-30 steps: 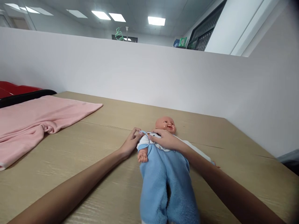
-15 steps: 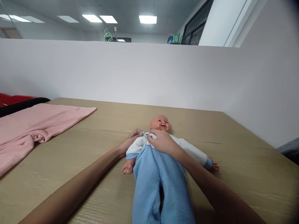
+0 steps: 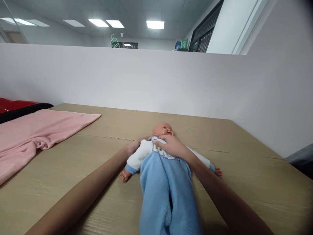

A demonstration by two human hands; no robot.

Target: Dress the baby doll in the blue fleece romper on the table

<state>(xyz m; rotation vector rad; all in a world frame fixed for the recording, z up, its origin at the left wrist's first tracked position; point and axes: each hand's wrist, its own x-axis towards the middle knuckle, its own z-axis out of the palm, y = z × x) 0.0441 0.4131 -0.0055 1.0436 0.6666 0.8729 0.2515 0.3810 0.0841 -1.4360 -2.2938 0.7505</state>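
A baby doll [image 3: 162, 130] lies on its back on the wooden table [image 3: 73, 163], head towards the far wall, dressed in a blue fleece romper [image 3: 166, 189] with white sleeves. My left hand [image 3: 135, 147] is tucked behind the doll's shoulder, fingers curled on the white sleeve by the collar. My right hand [image 3: 172, 147] rests on the doll's chest just below the chin, fingers pinched on the romper's collar. Both doll arms stick out sideways, bare hands showing.
A pink blanket [image 3: 31, 130] lies spread at the table's left. Behind it is a red and black object [image 3: 22, 106]. A white partition wall [image 3: 156, 81] runs along the table's far and right edges.
The doll's near arm has swung outward and its white sleeve now shows in full. My left hand has slid under the shoulder; both hands stay at the collar.
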